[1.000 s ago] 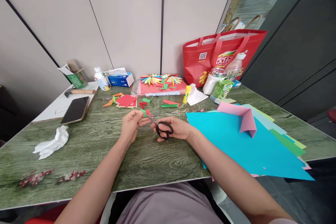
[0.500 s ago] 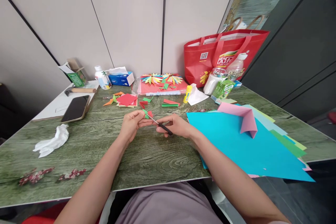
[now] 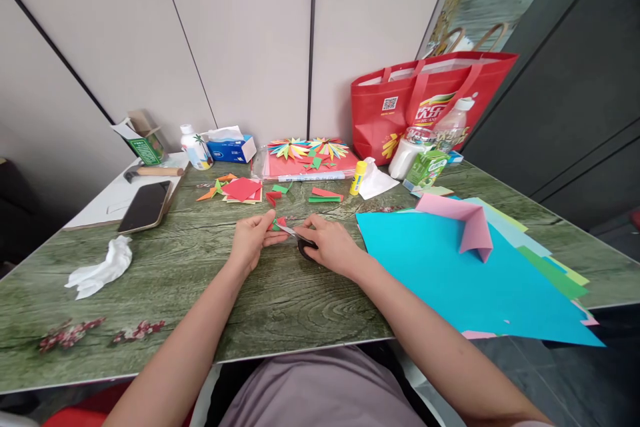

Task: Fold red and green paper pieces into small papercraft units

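Between the thumb and fingers of my left hand (image 3: pixel 251 240) is a small red and green paper piece (image 3: pixel 281 221). My right hand (image 3: pixel 327 242) grips a pair of scissors (image 3: pixel 307 248) by its black handles. The metal blades point left and meet the paper piece at my left fingertips; whether they are cutting into it I cannot tell. Just beyond the hands lie a folded red paper strip (image 3: pixel 273 198), a green scrap (image 3: pixel 281 189) and red and green strips (image 3: pixel 325 196). A yellow glue stick (image 3: pixel 358 178) stands upright behind my right hand.
Blue paper (image 3: pixel 430 273) tops a coloured stack on the right, with folded pink paper (image 3: pixel 475 230) on it. Behind stand a red bag (image 3: pixel 375 127), bottles and a tissue box (image 3: pixel 231 150). A phone (image 3: pixel 145 207), a hammer (image 3: pixel 155 171) and a crumpled tissue (image 3: pixel 103 270) lie left.
My right hand has turned over more, palm down, and the scissors have rotated with it. The paper piece in my left hand has shifted slightly and shows less green.
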`<action>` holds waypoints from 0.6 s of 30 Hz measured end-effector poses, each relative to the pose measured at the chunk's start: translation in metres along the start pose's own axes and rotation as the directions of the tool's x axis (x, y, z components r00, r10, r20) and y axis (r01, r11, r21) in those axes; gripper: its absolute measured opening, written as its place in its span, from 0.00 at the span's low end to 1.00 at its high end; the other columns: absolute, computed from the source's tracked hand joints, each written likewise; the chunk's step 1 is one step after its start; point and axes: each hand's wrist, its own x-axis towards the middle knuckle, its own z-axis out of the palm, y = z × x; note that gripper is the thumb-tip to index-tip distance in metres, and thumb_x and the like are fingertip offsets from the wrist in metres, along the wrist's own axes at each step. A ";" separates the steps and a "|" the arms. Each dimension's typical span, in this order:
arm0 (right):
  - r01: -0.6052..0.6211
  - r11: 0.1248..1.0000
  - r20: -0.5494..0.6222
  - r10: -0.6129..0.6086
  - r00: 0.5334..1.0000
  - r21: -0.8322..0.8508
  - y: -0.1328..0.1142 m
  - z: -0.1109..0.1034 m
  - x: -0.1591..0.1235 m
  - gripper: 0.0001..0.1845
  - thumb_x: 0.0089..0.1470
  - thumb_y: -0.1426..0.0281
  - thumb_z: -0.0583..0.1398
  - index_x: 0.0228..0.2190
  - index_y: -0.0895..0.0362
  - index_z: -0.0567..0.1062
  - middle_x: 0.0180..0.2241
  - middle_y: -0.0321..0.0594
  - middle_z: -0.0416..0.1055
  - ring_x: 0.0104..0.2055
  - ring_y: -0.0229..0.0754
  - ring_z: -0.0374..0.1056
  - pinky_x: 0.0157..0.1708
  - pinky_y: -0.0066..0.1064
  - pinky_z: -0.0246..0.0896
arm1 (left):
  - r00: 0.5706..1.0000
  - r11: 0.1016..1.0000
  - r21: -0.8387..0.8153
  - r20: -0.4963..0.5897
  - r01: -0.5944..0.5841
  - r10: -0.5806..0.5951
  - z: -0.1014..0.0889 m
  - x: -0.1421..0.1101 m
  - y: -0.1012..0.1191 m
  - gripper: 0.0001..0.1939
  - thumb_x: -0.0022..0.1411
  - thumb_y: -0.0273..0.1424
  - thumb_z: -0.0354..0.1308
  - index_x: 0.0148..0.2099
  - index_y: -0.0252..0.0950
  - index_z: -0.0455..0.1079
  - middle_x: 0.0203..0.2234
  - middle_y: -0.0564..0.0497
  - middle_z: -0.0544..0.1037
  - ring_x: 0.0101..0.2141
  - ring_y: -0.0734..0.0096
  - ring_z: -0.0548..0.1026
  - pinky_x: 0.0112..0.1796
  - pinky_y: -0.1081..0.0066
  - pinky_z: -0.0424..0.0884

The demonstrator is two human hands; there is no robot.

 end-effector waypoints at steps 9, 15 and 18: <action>-0.047 0.992 0.018 0.049 0.999 -0.115 -0.005 -0.002 0.001 0.20 0.50 0.72 0.55 0.47 0.53 0.67 0.46 0.42 0.64 0.39 0.43 0.66 0.33 0.30 0.55 | 0.985 0.982 -0.074 0.049 0.171 -0.168 -0.008 0.007 -0.001 0.08 0.52 0.26 0.58 0.23 0.28 0.67 0.16 0.48 0.75 0.21 0.66 0.77 0.32 0.65 0.76; -0.114 0.982 -0.057 0.107 0.993 -0.149 0.002 -0.013 -0.002 0.19 0.50 0.73 0.55 0.46 0.51 0.67 0.45 0.40 0.64 0.40 0.43 0.66 0.32 0.29 0.56 | 0.973 0.946 -0.232 -0.006 0.225 -0.233 -0.008 0.008 0.011 0.08 0.58 0.20 0.51 0.26 0.26 0.67 0.16 0.45 0.75 0.24 0.65 0.78 0.33 0.66 0.76; -0.279 0.943 -0.109 0.263 0.959 -0.179 0.010 -0.015 -0.001 0.21 0.50 0.74 0.55 0.47 0.52 0.65 0.45 0.42 0.64 0.39 0.44 0.67 0.32 0.30 0.57 | 0.951 0.912 -0.272 0.051 0.308 -0.306 -0.007 0.007 0.016 0.09 0.60 0.20 0.48 0.28 0.26 0.67 0.19 0.44 0.77 0.25 0.66 0.78 0.31 0.71 0.77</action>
